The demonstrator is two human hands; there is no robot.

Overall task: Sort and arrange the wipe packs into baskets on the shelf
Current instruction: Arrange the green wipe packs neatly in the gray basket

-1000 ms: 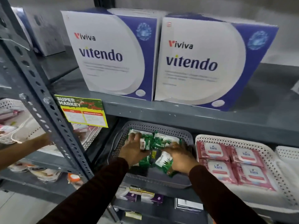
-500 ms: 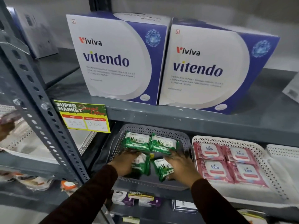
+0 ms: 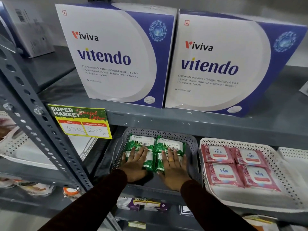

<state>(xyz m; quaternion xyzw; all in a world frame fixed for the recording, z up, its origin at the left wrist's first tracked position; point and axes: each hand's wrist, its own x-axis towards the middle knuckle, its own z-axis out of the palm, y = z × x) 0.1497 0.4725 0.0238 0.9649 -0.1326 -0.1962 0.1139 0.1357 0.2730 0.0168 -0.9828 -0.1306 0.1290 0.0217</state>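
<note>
A grey perforated basket (image 3: 191,144) sits on the middle shelf and holds several green Origami wipe packs (image 3: 141,142) laid flat in two rows. My left hand (image 3: 135,164) lies flat, fingers spread, on the front left pack. My right hand (image 3: 173,165) lies flat in the same way on the front right pack. Neither hand grips a pack; both press down from above. To the right, a white perforated basket (image 3: 283,174) holds several pink Kara wipe packs (image 3: 224,173) arranged in two rows.
Two large Vitendo boxes (image 3: 115,54) stand on the shelf above. A yellow price tag (image 3: 80,121) hangs on that shelf's edge. A grey slotted upright (image 3: 38,130) rises at left, with white baskets behind it. Small boxes (image 3: 143,203) lie on the shelf below.
The two front green packs were held upright between my hands; they now lie flat in the basket, and both hands have opened and rest on top of them.
</note>
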